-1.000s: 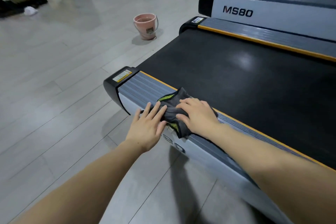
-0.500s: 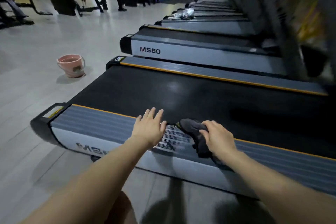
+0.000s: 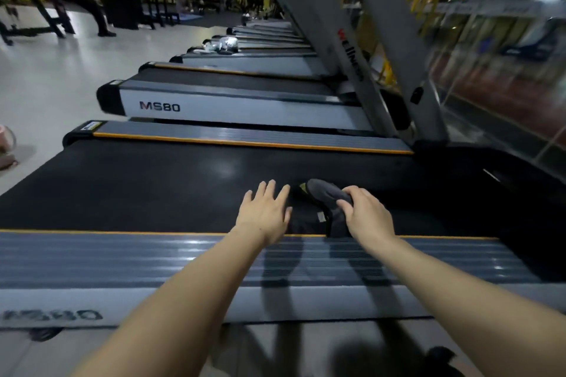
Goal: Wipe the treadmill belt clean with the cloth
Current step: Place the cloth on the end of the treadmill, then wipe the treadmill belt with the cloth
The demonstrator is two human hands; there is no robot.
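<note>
Cloth (image 3: 329, 197) (dark grey, bunched) lies on the treadmill belt (image 3: 153, 190) — right hand (image 3: 367, 214) grasping it; left hand (image 3: 265, 211), at its nine o'clock, lies flat, grip released.

The treadmill belt (image 3: 153, 190) is a wide, matte black band lying flat between two grey side rails edged in orange, with a dull patch of light reflected at its middle. The cloth (image 3: 329, 208) is dark grey with a yellow-green trim, bunched into a crumpled heap on the belt's near edge, right of centre.
</note>
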